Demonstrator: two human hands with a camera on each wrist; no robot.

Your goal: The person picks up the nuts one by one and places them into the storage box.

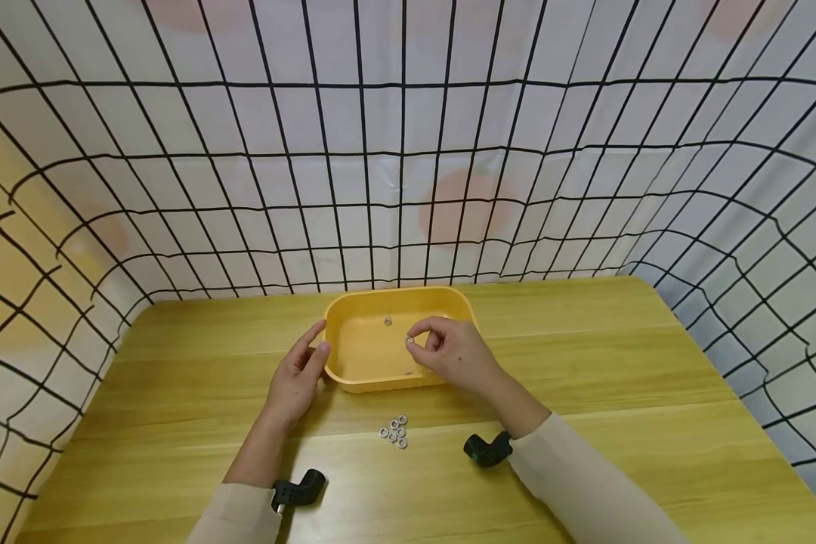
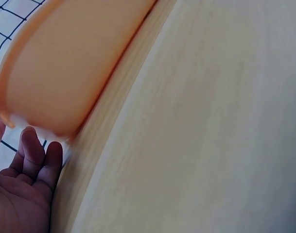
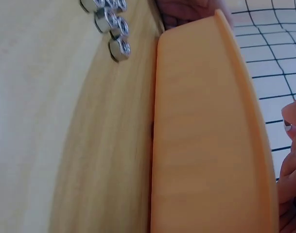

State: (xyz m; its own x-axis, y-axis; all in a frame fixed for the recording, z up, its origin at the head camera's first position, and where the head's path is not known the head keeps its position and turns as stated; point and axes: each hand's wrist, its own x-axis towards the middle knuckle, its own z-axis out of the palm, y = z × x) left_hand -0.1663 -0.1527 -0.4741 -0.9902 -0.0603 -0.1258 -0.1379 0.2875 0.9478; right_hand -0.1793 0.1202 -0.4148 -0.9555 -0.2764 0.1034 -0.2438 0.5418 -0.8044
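A yellow plastic tray stands on the wooden table near the mesh. Over its inside, my right hand pinches a small metal nut between thumb and forefinger; the nut's silver edge also shows in the right wrist view. Inside the tray lie a nut near the back wall and another, partly hidden, by the front wall. My left hand rests at the tray's left end, thumb and forefinger spread against the rim. Its other fingers bend loosely beside the outer wall in the left wrist view.
Several metal nuts sit in a small cluster in front of the tray. Black wire mesh rises behind and at both sides of the table. A black camera is strapped at each wrist.
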